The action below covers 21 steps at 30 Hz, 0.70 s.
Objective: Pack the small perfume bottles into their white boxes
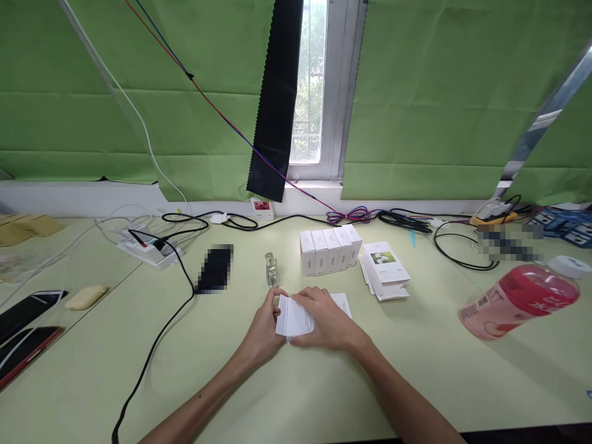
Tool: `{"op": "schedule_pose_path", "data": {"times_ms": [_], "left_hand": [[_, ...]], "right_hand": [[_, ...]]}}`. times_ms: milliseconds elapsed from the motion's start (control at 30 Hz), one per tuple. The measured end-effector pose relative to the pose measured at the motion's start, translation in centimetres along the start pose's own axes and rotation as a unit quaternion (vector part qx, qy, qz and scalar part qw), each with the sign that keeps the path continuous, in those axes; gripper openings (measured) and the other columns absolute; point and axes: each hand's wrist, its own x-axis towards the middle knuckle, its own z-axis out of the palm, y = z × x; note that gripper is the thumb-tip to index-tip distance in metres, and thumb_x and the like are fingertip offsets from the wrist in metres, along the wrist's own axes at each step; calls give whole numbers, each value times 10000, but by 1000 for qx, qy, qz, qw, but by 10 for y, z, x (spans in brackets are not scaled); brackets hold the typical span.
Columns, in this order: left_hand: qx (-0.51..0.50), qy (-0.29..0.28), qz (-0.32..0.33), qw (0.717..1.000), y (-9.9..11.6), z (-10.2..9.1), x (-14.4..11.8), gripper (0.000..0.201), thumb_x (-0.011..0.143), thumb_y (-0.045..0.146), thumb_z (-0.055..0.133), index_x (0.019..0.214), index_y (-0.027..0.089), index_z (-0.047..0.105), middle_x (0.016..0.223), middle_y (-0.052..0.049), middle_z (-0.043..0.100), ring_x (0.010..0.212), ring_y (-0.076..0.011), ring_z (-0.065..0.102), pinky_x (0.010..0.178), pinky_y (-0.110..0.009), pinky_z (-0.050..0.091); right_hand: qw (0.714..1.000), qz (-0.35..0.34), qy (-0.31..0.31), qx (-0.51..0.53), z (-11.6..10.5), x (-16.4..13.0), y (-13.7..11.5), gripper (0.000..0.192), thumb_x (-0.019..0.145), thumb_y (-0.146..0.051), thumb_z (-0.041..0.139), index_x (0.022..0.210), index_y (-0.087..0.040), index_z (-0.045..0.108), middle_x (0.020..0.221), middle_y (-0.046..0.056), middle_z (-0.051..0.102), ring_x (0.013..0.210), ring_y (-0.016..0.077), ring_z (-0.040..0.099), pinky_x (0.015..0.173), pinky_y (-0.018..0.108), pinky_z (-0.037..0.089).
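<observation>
Between my two hands, low over the table, is a small white cardboard box [296,318] with a flap standing up at its left end. My left hand [266,324] grips the box's left end, its thumb and fingers bent around it. My right hand [326,317] is wrapped over the right part of the box. A white printed sheet or flat carton [342,303] shows partly from behind my right hand. Just beyond my left hand stands a small clear glass bottle [272,270]. A row of several closed white boxes [329,250] stands behind my hands.
Right of the row lies a stack of flat white cartons [383,270] with a flower picture. A pink drink bottle [518,301] lies tilted at the right. A black cable [161,333] runs down the left side from a power strip [150,246]. Phones [28,348] lie far left.
</observation>
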Motion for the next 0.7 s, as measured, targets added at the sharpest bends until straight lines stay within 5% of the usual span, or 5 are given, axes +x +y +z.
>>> {"op": "schedule_pose_path", "data": {"times_ms": [367, 700], "left_hand": [[42, -21, 6, 999, 2, 0, -1, 668, 646, 201, 726, 1207, 250, 366, 765, 58, 578, 713, -157, 512, 589, -228, 372], [-53, -34, -49, 997, 27, 11, -4, 708, 556, 191, 738, 1171, 232, 392, 708, 82, 551, 668, -141, 509, 549, -204, 376]], "right_hand": [[999, -2, -43, 3, -10, 2, -1, 775, 709, -471, 803, 1388, -185, 564, 1234, 131, 638, 1160, 320, 543, 993, 438, 435], [987, 15, -156, -48, -40, 13, -11, 545, 730, -626, 730, 1015, -165, 681, 925, 88, 663, 835, 250, 603, 664, 317, 405]]}}
